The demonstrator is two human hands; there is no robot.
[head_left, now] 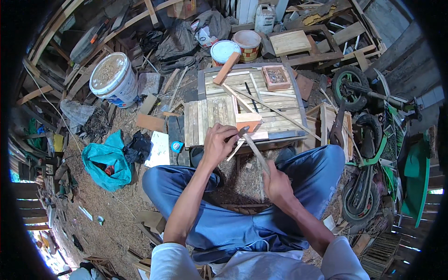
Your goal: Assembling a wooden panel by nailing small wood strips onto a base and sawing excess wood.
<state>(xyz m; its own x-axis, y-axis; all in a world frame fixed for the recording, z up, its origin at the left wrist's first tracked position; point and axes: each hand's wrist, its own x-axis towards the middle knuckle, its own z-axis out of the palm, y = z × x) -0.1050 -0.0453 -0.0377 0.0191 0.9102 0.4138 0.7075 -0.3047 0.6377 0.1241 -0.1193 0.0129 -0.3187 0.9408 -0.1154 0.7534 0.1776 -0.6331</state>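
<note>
My right hand (278,185) grips the wooden handle of a hammer (256,151), which slants up and left. The hammer's dark head lies at the front face of a reddish wooden block (249,120), close to my left fingertips. My left hand (219,142) is closed in a pinch there; what its fingers hold, if anything, is too small to make out. The block rests near the front edge of a low slatted wooden table (214,112), joined or touching pale wood strips. A long thin strip (280,116) runs diagonally across the tabletop.
On the table sit a small wooden box (276,77) of small bits and a loose reddish block (227,68). Left are a tape measure (176,146), a teal bag (108,161) and a white bucket (113,79). A small green motorbike (373,144) stands right. Shavings cover the ground.
</note>
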